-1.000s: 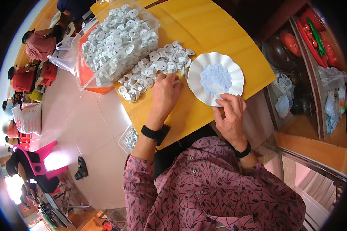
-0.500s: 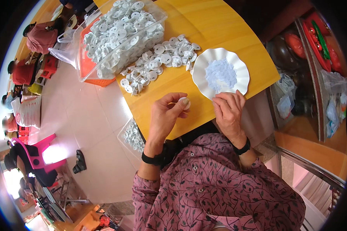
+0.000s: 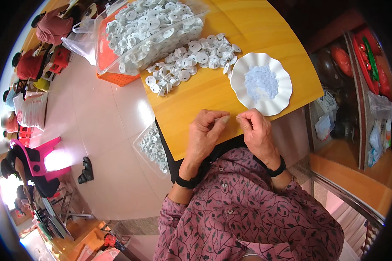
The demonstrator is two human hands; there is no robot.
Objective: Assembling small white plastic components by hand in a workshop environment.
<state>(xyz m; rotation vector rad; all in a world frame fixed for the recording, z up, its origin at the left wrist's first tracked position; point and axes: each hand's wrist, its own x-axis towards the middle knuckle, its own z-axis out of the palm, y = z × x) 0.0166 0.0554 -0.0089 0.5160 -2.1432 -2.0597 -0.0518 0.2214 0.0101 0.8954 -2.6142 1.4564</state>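
Observation:
Thumb and fingers of my left hand [image 3: 204, 132] are closed in a pinch over the table's near edge. The round white plastic part it gripped a moment earlier is hidden by the fingers now. Close on its right, my right hand [image 3: 258, 132] also pinches; what its fingertips hold is too small to name. The two sets of fingertips face each other, slightly apart. Beyond my right hand stands a white scalloped plate [image 3: 285, 89] with a heap of small pale-blue pieces [image 3: 261, 82]. Several loose white plastic parts [image 3: 185, 65] lie in a pile left of the plate.
A clear plastic bin [image 3: 196, 19] full of the same white parts stands at the table's far left, by an orange basket [image 3: 117, 78]. Another clear tray [image 3: 152, 148] of parts is below the table [image 3: 174, 113]. Shelves [image 3: 357, 100] stand at right; people sit at far left.
My right hand has left the plate's near rim and come to my left hand. The left hand has turned, covering the white part. The view has shifted a little.

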